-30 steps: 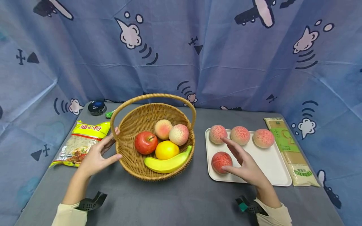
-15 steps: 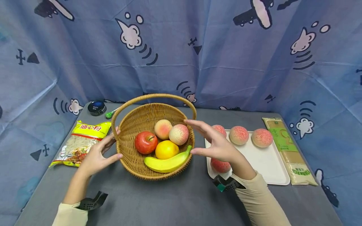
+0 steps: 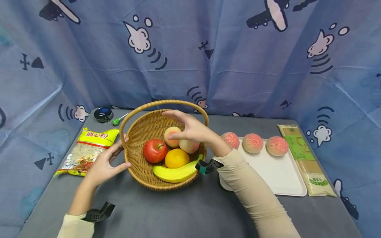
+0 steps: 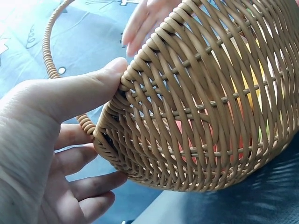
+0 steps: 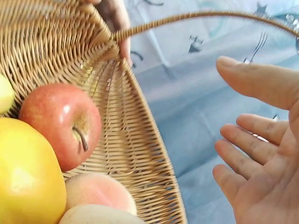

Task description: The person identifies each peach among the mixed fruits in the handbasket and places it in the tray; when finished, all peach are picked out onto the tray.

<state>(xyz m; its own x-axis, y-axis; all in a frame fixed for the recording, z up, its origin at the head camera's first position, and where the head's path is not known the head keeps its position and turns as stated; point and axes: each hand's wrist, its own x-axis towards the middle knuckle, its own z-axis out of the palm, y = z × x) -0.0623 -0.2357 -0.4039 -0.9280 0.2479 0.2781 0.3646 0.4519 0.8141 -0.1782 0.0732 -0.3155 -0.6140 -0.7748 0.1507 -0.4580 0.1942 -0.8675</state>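
Basket (image 3: 135,157), centre-left of the frame: probably light, stiff wicker, best held by its handle (image 3: 168,101); left grip (image 3: 102,167) clasps its side, right grip (image 3: 193,128) spreads, holding nothing.

Between seven and eight o'clock, a plain cream sleeve (image 3: 75,227) met a black wrist mount (image 3: 96,214) dotted with tiny holes. Between four and five, the wearer's creased matching sleeve (image 3: 259,195) adjoined another black mount (image 3: 212,166), teal-patched (image 3: 202,170) at its eight o'clock.
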